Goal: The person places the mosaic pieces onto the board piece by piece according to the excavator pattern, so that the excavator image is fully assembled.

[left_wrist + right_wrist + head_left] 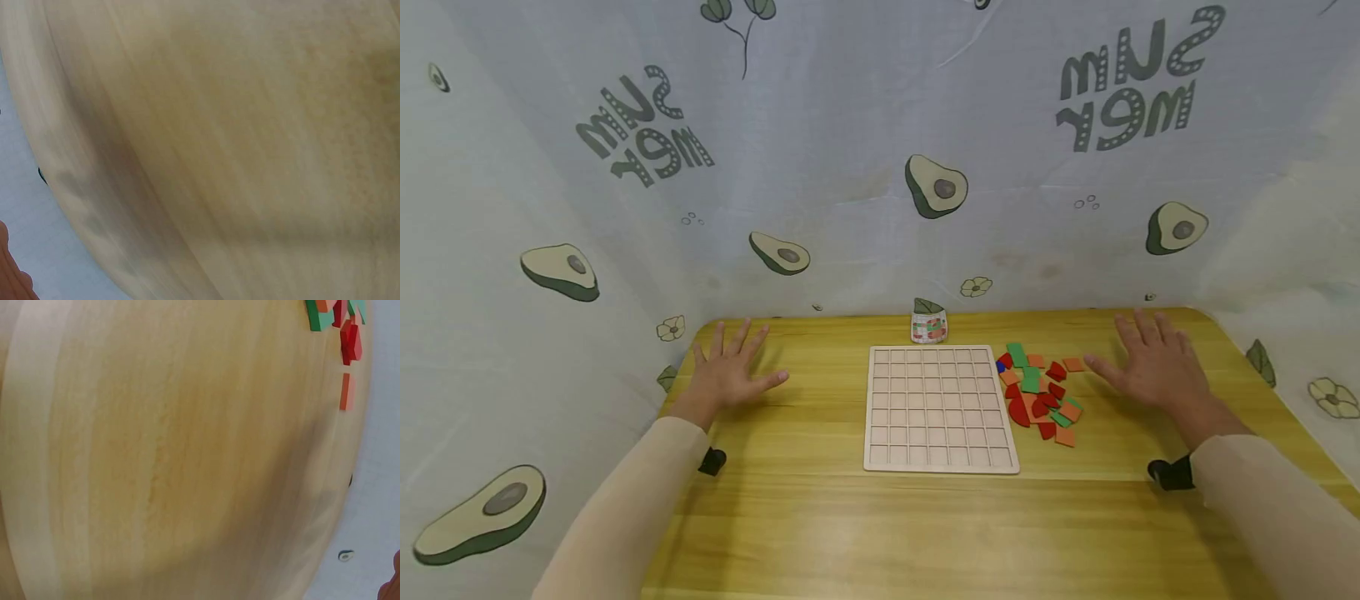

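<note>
My left hand (727, 377) is spread over the left part of the table with its fingers straight and holds nothing. On the other side my right hand (1157, 367) is likewise spread, its thumb nearest to a lone orange square (1073, 365). A pale wooden grid board (936, 408) with square cells lies between the hands. Close against its right side is a loose pile of flat red, green, orange and blue pieces (1032, 380). The right wrist view catches a few of them, among them a red piece (351, 342). Only an edge of the left hand (14, 275) enters the left wrist view.
A small printed card or container (928, 323) stands behind the board near the table's back edge. The wooden table (820, 533) meets a white curtain (850, 150) with avocado prints at the back and sides. A black strap piece (1172, 474) shows at the right wrist.
</note>
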`<state>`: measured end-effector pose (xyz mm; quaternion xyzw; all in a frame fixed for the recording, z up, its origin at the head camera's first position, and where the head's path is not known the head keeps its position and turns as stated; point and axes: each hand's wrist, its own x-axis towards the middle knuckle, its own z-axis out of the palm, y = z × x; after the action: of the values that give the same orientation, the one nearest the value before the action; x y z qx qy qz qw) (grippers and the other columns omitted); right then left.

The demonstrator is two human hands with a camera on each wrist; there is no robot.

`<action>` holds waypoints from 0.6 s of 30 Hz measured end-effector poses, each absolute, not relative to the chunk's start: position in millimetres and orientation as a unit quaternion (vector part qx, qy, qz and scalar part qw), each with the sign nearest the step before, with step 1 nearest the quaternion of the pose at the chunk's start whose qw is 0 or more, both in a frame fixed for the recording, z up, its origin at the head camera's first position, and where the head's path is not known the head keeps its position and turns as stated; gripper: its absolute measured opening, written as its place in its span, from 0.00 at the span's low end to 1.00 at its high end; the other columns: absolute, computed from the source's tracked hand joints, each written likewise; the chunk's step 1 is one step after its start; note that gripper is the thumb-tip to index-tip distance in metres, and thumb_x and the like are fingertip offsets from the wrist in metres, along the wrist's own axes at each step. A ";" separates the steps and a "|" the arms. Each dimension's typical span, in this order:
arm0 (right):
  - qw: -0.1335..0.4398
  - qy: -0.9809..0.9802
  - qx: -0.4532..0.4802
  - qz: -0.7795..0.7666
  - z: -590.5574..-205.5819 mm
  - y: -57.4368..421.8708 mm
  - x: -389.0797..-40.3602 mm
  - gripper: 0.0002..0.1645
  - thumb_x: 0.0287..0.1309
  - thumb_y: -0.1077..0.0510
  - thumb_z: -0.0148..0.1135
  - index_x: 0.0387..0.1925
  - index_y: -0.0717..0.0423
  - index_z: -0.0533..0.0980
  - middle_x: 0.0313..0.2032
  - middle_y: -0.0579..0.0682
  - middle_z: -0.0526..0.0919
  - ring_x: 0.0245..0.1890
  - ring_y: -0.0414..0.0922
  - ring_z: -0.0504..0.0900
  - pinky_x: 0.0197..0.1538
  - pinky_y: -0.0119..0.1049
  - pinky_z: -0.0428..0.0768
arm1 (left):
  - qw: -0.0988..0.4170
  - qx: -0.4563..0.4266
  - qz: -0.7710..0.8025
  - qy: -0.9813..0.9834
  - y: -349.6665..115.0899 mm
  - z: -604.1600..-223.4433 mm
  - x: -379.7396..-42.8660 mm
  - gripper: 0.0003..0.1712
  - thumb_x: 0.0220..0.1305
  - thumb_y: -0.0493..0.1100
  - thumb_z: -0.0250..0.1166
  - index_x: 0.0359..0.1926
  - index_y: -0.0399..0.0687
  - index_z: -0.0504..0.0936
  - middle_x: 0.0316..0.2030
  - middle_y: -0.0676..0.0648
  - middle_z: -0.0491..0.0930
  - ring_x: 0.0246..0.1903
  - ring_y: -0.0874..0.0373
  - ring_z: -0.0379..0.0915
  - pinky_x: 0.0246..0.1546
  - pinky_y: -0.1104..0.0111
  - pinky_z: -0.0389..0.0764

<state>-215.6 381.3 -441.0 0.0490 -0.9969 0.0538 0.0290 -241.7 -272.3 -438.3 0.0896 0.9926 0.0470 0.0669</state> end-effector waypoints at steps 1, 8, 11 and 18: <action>0.029 -0.997 0.050 0.053 -441.6 381.1 -215.9 0.61 0.69 0.25 0.45 0.77 0.73 0.50 0.75 0.77 0.47 0.73 0.79 0.45 0.69 0.77 0.45 | 0.067 0.089 0.048 0.993 -272.6 -438.4 -241.3 0.61 0.60 0.86 0.44 0.83 0.60 0.42 0.83 0.42 0.34 0.79 0.27 0.23 0.65 0.22 0.28; 0.031 -0.996 0.047 0.065 -447.5 382.8 -217.0 0.60 0.68 0.25 0.46 0.77 0.72 0.51 0.74 0.78 0.49 0.72 0.80 0.46 0.69 0.77 0.45 | 0.063 0.090 0.052 0.993 -273.0 -441.3 -237.8 0.60 0.61 0.85 0.45 0.83 0.60 0.43 0.83 0.40 0.37 0.79 0.27 0.25 0.65 0.22 0.29; 0.042 -0.995 0.051 0.069 -450.0 382.3 -217.1 0.59 0.68 0.26 0.47 0.76 0.71 0.53 0.73 0.78 0.53 0.70 0.81 0.48 0.68 0.77 0.46 | 0.061 0.090 0.059 0.992 -272.4 -443.3 -236.8 0.60 0.61 0.85 0.45 0.83 0.60 0.43 0.83 0.40 0.37 0.79 0.27 0.25 0.66 0.22 0.31; 0.065 -0.991 0.069 0.090 -451.1 362.4 -215.9 0.50 0.68 0.31 0.54 0.71 0.69 0.61 0.66 0.77 0.64 0.66 0.77 0.58 0.67 0.74 0.54 | 0.041 0.108 0.081 0.990 -263.9 -450.4 -236.3 0.59 0.62 0.83 0.48 0.83 0.58 0.48 0.81 0.38 0.43 0.77 0.24 0.33 0.68 0.25 0.36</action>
<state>-215.9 362.4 -451.1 0.0692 -0.9914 0.0899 0.0650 -236.3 -263.9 -450.4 0.1077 0.9901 0.0807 0.0408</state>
